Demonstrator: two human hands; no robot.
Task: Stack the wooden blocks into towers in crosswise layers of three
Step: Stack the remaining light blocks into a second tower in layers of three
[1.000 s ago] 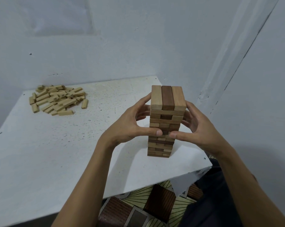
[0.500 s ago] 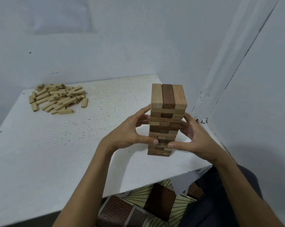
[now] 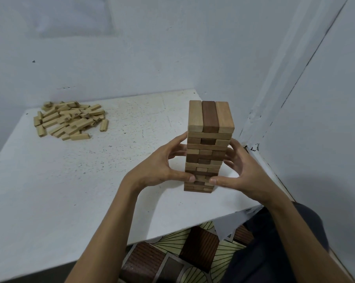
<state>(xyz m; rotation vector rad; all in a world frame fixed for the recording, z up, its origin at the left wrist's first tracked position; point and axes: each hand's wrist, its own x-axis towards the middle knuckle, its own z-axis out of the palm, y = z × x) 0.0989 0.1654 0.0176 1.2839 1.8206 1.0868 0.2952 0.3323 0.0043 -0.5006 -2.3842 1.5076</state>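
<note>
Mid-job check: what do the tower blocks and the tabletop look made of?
Tower: wood, smooth, matte, seemingly unvarnished; grain lines and mixed pale and dark brown tones show. Table: white matte covering, perhaps paper or film, speckled; a torn flap hangs off its front edge. Core unseen.

Upright block tower (image 3: 208, 148), loose pile (image 3: 68, 120) far-left

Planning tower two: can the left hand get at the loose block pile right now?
Probably yes, once it lets go: the left hand cups the tower, and only bare table lies between it and the pile.
</note>
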